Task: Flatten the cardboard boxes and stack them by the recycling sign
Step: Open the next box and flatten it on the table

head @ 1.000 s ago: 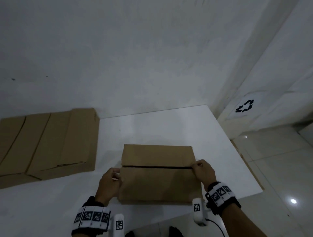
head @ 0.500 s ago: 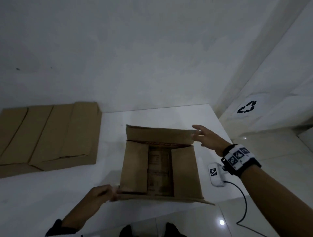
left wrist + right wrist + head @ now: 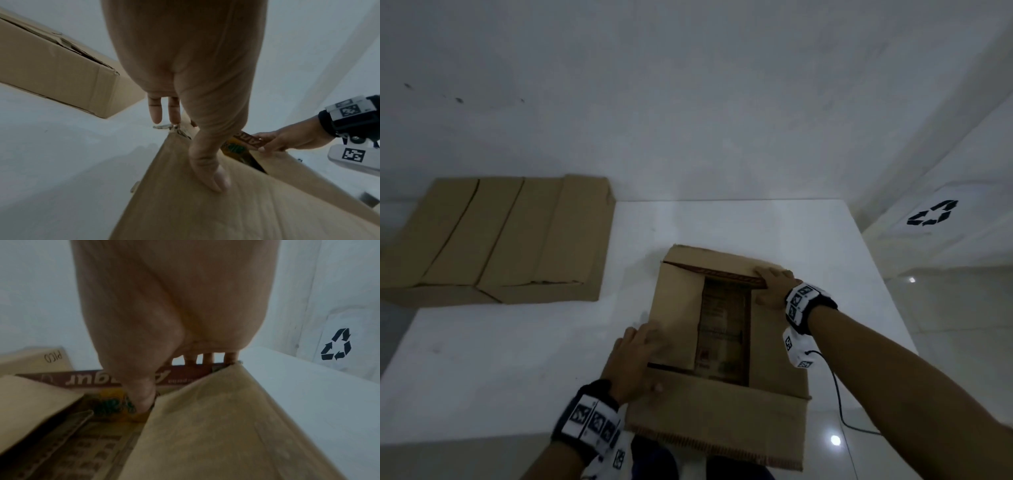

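Note:
A brown cardboard box (image 3: pixel 722 411) stands on the white table (image 3: pixel 500 359) with its top flaps spread and printed inner card showing. My left hand (image 3: pixel 635 356) rests at the box's near left corner. In the left wrist view its thumb lies flat on the near flap (image 3: pixel 205 211) and its fingers (image 3: pixel 156 113) run straight along the outer side. My right hand (image 3: pixel 774 284) grips the far flap at the right corner, fingers (image 3: pixel 207 357) over its edge, thumb inside. The recycling sign (image 3: pixel 933 213) is on the wall to the right, beyond the table.
A flattened cardboard sheet (image 3: pixel 500 240) lies at the table's far left against the wall. The table's right edge (image 3: pixel 887 291) drops to a tiled floor (image 3: pixel 962 325). A black cable (image 3: pixel 839 394) hangs from my right wrist beside the box.
The box, closed a second ago with both hands at its seam, now has its flaps open. My right hand came down onto the far flap; my left hand moved to the near left corner.

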Demonstrator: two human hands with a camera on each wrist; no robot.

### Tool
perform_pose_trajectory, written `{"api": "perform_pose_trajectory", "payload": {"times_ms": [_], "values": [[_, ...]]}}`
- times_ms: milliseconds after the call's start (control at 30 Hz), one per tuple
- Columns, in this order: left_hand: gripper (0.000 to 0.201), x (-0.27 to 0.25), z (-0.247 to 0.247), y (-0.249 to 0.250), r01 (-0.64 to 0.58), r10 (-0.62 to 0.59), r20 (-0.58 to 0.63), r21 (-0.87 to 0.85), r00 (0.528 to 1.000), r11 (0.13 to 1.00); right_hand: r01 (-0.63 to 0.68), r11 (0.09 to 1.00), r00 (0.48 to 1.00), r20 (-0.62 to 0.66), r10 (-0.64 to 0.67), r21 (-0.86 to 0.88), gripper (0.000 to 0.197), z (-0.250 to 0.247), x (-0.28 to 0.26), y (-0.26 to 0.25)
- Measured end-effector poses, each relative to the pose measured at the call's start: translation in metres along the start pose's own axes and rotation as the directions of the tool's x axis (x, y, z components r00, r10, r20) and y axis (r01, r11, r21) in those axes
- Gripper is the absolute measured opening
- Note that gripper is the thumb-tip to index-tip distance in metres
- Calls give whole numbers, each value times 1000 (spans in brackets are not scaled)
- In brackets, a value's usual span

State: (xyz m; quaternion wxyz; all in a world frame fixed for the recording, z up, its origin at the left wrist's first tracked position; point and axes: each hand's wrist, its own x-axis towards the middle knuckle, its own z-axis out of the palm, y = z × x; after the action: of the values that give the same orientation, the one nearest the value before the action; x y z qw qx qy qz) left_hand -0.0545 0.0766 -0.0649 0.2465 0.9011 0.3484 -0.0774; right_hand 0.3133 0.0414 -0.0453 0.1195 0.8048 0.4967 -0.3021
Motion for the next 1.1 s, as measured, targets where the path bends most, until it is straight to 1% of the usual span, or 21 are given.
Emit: {"api": "perform_pose_trajectory", "payload": {"times_ms": [67,133,200,267,400,500,567,600,633,700,733,767,800,867,900,967,1000,1033,1067,1100], "values": [[77,6,-2,4,18,-19,19,54,1000,998,-16,1000,997,-69,16,-9,71,12,0,-1],[60,8,-5,10,73,-74,16,46,997,996,-20,1000,990,-139,19,-4,63,20,0,-3],[43,9,-5,16,113,-113,-9,59,994,992,-26,1000,985,-172,28,13,56,26,2,-2],[33,11,-1,19,134,-131,-43,79,990,988,-38,999,983,-179,41,23,54,28,3,-2],[31,11,2,18,145,-141,-57,61,988,988,-41,998,986,-157,48,43,56,21,5,-1],[39,12,-7,20,140,-141,4,89,990,986,-22,999,997,-77,24,36,63,16,4,2],[49,15,-20,26,95,-115,115,167,987,981,-11,1000,1000,-20,11,20,70,9,-2,3],[52,17,-29,31,58,-99,170,230,980,971,-7,1000,1000,-19,7,1,71,7,-6,5],[53,19,-37,36,8,-72,198,306,978,952,3,1000,999,-43,-4,-30,70,4,-11,4],[54,25,-52,47,-73,-1,178,410,984,909,38,994,986,-156,-54,-107,60,-2,-23,0],[52,29,-56,53,-106,39,168,412,985,905,61,986,974,-208,-93,-152,52,-5,-31,-4],[50,34,-58,59,-148,81,178,400,981,905,89,977,966,-221,-132,-192,45,-5,-37,-9],[48,41,-57,65,-196,122,207,387,971,901,121,967,969,-186,-164,-222,39,-5,-44,-16],[48,59,-47,73,-281,178,289,369,941,886,201,930,972,-55,-228,-309,33,6,-56,-29],[50,70,-40,76,-318,188,344,373,920,872,252,897,964,11,-266,-363,30,13,-62,-33],[52,90,-26,80,-406,166,487,442,858,800,326,825,944,113,-310,-461,24,33,-74,-36],[47,98,-22,82,-445,138,548,479,825,757,357,783,933,148,-328,-509,21,47,-77,-33],[40,104,-21,84,-468,110,587,504,802,726,367,759,928,160,-336,-538,19,59,-81,-30],[33,109,-18,86,-473,84,610,513,788,716,366,742,926,143,-349,-562,19,63,-89,-33],[30,112,-18,88,-481,64,623,530,779,698,352,738,925,92,-369,-576,22,66,-94,-34]]}}
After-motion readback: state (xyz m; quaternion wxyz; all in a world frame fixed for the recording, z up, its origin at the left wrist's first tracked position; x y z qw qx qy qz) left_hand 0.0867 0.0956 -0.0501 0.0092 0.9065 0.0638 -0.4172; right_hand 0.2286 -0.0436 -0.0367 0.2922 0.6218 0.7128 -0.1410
